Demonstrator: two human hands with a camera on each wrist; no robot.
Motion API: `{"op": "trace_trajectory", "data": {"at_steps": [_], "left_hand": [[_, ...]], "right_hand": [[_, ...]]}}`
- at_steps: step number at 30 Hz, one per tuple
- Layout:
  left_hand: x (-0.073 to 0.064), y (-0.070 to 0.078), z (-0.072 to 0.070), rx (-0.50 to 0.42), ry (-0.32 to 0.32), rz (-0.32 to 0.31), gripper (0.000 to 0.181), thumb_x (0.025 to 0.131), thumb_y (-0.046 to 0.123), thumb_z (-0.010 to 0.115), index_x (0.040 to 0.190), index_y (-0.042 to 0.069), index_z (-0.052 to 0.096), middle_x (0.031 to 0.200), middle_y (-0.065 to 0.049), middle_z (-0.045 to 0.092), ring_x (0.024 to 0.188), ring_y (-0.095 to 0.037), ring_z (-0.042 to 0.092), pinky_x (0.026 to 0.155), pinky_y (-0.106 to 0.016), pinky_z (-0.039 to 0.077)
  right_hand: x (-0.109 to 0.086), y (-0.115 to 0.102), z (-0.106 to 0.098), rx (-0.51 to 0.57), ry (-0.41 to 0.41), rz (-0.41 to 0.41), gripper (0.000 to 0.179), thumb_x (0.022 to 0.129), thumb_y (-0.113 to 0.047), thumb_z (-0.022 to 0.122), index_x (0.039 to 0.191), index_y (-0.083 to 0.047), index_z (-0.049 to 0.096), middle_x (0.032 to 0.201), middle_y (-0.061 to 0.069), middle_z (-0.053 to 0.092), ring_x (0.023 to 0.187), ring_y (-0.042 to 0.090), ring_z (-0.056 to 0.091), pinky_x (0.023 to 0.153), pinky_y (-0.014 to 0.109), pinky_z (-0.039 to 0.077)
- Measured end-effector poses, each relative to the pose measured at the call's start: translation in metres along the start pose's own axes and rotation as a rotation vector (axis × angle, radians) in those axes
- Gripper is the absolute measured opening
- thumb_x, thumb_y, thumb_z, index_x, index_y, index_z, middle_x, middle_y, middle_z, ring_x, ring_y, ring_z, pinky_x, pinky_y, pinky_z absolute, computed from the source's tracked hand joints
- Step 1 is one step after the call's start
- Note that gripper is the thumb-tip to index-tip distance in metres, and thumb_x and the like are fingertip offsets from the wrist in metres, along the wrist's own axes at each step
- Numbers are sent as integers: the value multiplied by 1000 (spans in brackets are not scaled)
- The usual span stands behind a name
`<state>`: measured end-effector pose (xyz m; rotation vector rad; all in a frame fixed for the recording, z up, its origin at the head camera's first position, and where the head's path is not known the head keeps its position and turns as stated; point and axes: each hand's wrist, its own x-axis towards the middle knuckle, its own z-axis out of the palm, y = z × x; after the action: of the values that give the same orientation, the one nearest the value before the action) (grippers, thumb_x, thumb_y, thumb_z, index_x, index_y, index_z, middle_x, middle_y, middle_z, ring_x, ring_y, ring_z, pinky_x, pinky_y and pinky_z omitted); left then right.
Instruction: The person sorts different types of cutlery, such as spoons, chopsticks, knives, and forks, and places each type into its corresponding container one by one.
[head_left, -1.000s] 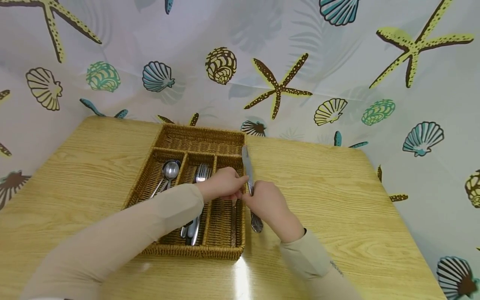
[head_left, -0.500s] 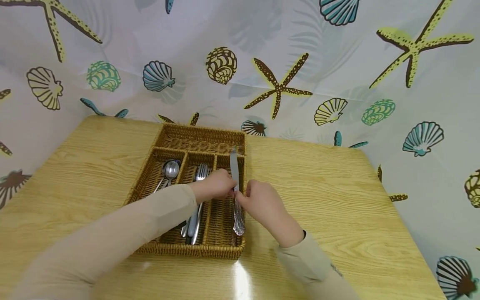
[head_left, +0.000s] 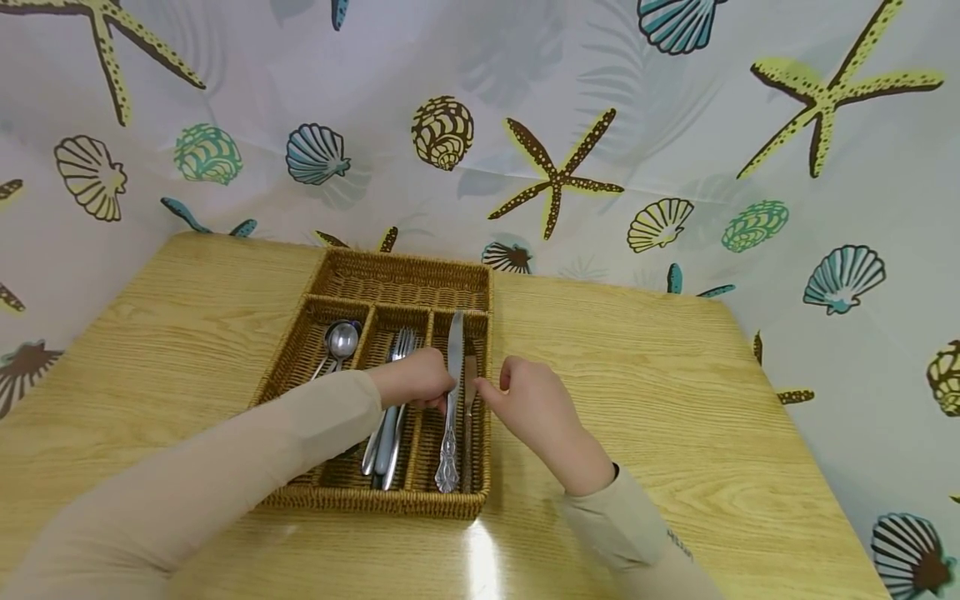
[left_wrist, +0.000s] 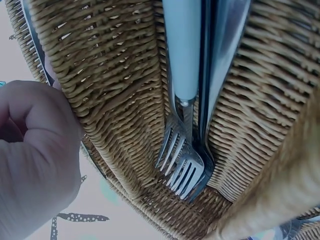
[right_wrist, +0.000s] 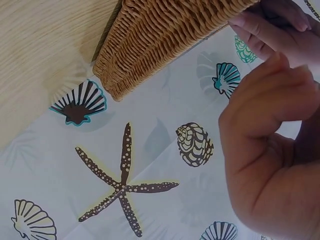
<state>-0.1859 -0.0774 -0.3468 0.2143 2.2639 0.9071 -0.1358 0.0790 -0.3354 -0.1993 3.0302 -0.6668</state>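
Note:
In the head view, my left hand (head_left: 420, 377) pinches a silver table knife (head_left: 455, 350) near the middle, over the right compartment of a wicker cutlery tray (head_left: 450, 505). Its blade points away from me and its ornate handle toward me. Beside it in that compartment lies a darker, copper-toned knife (head_left: 468, 425). My right hand (head_left: 532, 412) hovers at the tray's right rim, fingers loosely bent, thumb toward the knives, holding nothing. The right wrist view shows the same right hand (right_wrist: 270, 145) with a gap below its curled fingers. The left wrist view shows the left hand (left_wrist: 40, 155) beyond the wicker divider.
Several forks (left_wrist: 182, 165) and pale- and dark-handled cutlery lie in the tray's middle compartment. Spoons (head_left: 342, 340) rest in the left one. The tray stands on a wooden table (head_left: 637, 400), with a shell-patterned cloth (head_left: 420, 50) hanging behind.
The silver knife has moved left, from the tray's right rim into the right compartment, with my left hand. My right hand has let go of it and stays near the rim.

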Motion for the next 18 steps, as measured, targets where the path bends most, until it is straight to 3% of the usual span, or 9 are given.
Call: {"op": "trace_trajectory", "data": {"at_steps": [10,18], "left_hand": [[1,0,1,30,-2,-14,45,97,8,41,55,6,53,44,-1,43,38,-8,29,44,-22,30],[10,6,9,299,-4,43,53,94,-1,41,43,11,47,43,1,45,37,-8,34,44,-20,33]], "right_hand": [[0,3,2,-3,3,9,33,89,-34,61,70,-8,52,55,0,46,46,13,38,44,24,30],[-1,4,2,-6,4,6,34,89,-36,61,71,-8,53,54,1,46,45,13,37,44,24,30]]}}
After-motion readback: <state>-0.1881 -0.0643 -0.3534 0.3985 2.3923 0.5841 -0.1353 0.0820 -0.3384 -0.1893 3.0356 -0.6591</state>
